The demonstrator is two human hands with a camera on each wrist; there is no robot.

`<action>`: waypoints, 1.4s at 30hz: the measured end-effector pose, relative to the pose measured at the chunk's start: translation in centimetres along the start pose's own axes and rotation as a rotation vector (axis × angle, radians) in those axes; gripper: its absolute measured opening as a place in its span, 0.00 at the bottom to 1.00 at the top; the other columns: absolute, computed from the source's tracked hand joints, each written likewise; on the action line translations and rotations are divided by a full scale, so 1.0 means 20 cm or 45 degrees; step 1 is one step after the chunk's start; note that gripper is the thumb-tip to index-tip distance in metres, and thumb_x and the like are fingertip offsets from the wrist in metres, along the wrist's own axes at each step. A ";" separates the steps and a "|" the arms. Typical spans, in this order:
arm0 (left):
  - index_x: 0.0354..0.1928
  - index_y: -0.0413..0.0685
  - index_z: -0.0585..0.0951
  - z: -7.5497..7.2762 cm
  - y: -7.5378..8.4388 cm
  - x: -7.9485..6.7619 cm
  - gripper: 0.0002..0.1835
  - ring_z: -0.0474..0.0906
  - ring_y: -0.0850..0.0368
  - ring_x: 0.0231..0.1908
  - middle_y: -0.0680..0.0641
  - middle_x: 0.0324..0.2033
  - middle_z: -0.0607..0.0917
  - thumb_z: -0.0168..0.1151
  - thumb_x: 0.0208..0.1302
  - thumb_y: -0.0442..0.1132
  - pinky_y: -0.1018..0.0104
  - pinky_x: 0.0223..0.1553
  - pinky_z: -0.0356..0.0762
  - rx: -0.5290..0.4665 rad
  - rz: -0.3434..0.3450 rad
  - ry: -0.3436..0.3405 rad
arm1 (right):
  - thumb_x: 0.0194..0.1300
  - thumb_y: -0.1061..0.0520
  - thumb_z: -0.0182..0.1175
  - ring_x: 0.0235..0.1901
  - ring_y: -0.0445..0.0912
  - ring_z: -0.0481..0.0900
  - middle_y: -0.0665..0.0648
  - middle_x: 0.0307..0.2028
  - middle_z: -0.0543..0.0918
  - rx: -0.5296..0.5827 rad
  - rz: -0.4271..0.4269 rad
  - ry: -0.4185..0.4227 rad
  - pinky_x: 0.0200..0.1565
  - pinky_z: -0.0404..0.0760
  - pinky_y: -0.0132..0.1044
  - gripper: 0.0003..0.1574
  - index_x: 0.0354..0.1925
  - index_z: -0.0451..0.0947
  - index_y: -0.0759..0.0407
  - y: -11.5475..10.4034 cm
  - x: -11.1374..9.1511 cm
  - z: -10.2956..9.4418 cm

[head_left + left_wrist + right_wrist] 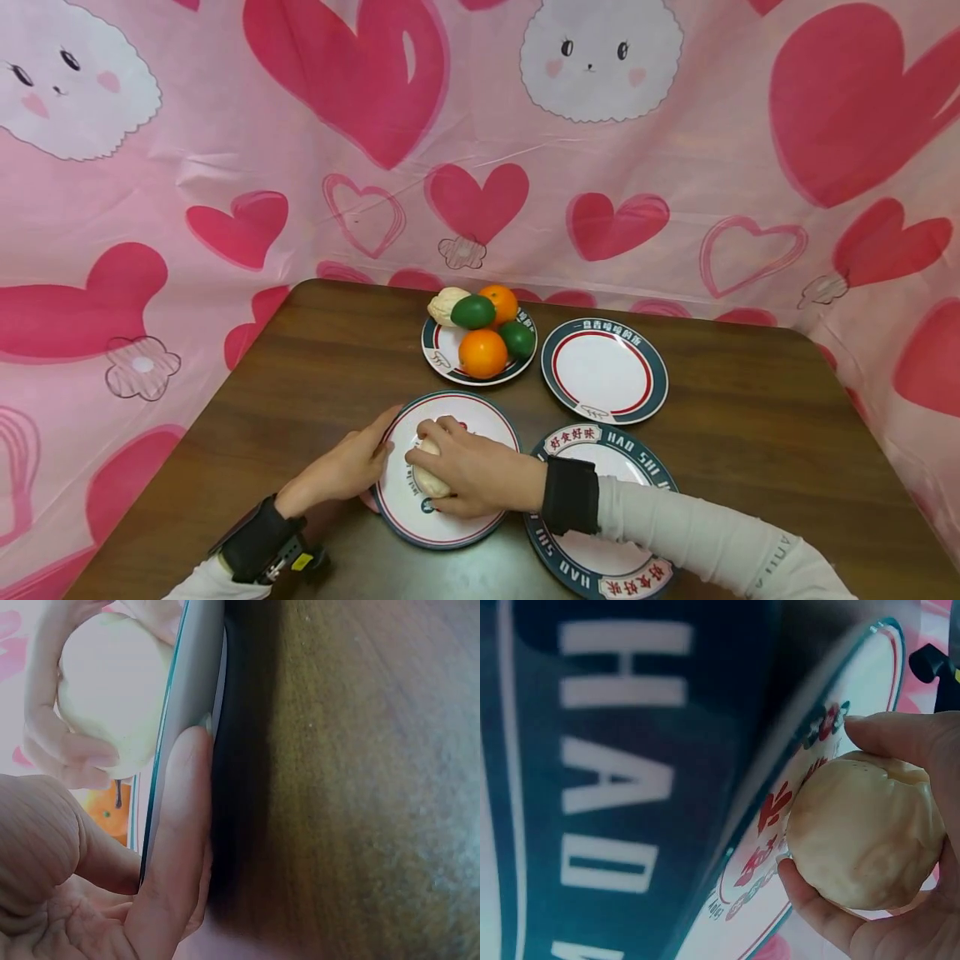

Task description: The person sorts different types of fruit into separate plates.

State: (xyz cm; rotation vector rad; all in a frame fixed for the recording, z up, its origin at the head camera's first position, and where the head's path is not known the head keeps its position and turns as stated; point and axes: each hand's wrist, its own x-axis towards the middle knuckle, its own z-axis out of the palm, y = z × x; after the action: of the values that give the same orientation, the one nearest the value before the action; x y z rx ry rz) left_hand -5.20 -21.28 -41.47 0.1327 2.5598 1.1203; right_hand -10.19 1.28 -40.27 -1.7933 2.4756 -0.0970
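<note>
My right hand [480, 475] grips a pale, round steamed bun [862, 832], fingers and thumb curled round its sides. It holds the bun over the white face of a small plate [405, 521] with a dark rim and red ring. My left hand [348, 467] pinches the left edge of that plate, with fingers under the rim in the left wrist view. There, a shadowed gap shows between the plate's underside and the tabletop. Part of the bun is hidden by my right hand in the head view. Whether it touches the plate, I cannot tell.
Behind, a plate [441, 360] bears two oranges [483, 354], two green oval fruits [517, 340] and a pale ridged item [447, 307]. A bare plate [603, 371] lies to its right. My right forearm crosses a larger lettered plate [581, 437] on the wooden table [780, 467].
</note>
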 end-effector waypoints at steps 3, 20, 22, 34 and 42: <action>0.78 0.40 0.54 0.00 -0.01 0.00 0.33 0.79 0.58 0.15 0.45 0.27 0.77 0.51 0.77 0.32 0.63 0.17 0.79 0.000 -0.012 -0.001 | 0.65 0.36 0.67 0.60 0.50 0.71 0.55 0.65 0.68 -0.041 -0.030 0.007 0.58 0.80 0.34 0.40 0.70 0.69 0.44 0.00 0.00 0.00; 0.79 0.41 0.50 -0.02 -0.02 0.00 0.33 0.82 0.56 0.14 0.43 0.26 0.78 0.48 0.79 0.32 0.62 0.18 0.81 -0.092 0.011 -0.047 | 0.71 0.32 0.57 0.58 0.50 0.78 0.57 0.65 0.74 0.059 0.155 0.330 0.59 0.82 0.42 0.36 0.70 0.70 0.42 0.28 0.24 -0.43; 0.79 0.40 0.51 -0.02 -0.02 0.00 0.32 0.81 0.57 0.14 0.43 0.27 0.79 0.48 0.78 0.32 0.63 0.18 0.80 -0.073 0.021 -0.028 | 0.72 0.34 0.57 0.56 0.51 0.79 0.58 0.62 0.75 0.063 0.207 0.397 0.59 0.81 0.43 0.35 0.70 0.71 0.46 0.39 0.33 -0.50; 0.79 0.43 0.54 -0.02 -0.02 0.01 0.32 0.79 0.60 0.12 0.45 0.25 0.77 0.49 0.78 0.32 0.65 0.15 0.77 -0.022 0.047 0.018 | 0.63 0.35 0.65 0.64 0.55 0.70 0.61 0.67 0.73 0.134 0.536 -0.127 0.68 0.73 0.50 0.42 0.70 0.70 0.48 0.87 0.67 -0.64; 0.79 0.43 0.54 -0.01 -0.04 0.00 0.31 0.79 0.61 0.13 0.47 0.23 0.77 0.48 0.78 0.32 0.65 0.16 0.76 -0.038 0.073 0.008 | 0.60 0.44 0.70 0.58 0.53 0.75 0.58 0.63 0.79 0.295 0.633 -0.291 0.65 0.76 0.47 0.45 0.72 0.68 0.53 0.88 0.77 -0.47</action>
State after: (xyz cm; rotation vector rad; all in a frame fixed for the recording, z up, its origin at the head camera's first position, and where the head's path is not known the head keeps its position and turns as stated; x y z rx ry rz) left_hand -5.28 -22.00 -41.97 0.1963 2.5587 1.1809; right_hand -32.58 -7.94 -33.05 -1.0057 2.5324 -0.1291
